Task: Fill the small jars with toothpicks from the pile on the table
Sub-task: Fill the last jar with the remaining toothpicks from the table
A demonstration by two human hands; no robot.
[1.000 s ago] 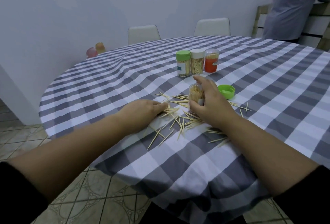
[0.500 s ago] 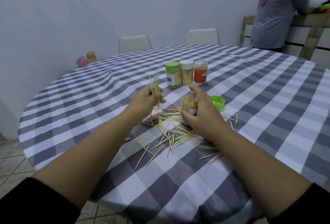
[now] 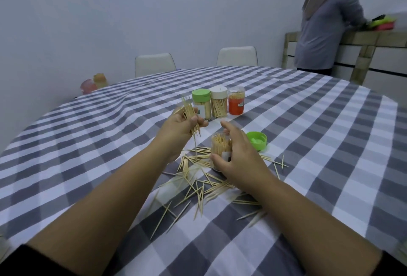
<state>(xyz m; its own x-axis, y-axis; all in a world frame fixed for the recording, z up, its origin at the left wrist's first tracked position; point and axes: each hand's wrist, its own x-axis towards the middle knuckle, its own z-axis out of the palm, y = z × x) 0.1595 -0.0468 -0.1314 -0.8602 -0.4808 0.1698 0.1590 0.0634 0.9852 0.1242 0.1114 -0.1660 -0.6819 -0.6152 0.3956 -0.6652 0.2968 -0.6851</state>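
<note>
My left hand (image 3: 178, 126) is raised above the table and pinches a bunch of toothpicks (image 3: 189, 114), points down; one toothpick hangs or falls below it. My right hand (image 3: 236, 154) grips an open clear jar (image 3: 219, 147), part full of toothpicks, standing on the cloth. The loose toothpick pile (image 3: 198, 182) lies scattered on the table around and in front of that jar. The jar's green lid (image 3: 257, 140) lies upside down just right of my right hand.
Three closed jars stand behind: a green-lidded jar (image 3: 200, 104), a white-lidded jar (image 3: 218, 105) and an orange jar (image 3: 236, 103). The grey-and-white checked tablecloth (image 3: 308, 143) covers a round table. Two white chairs (image 3: 155, 64) stand at the far side. A person (image 3: 326, 27) stands back right.
My left hand picked a bunch of toothpicks off the pile and lifted it up toward the jar. My right hand kept its grip on the open jar.
</note>
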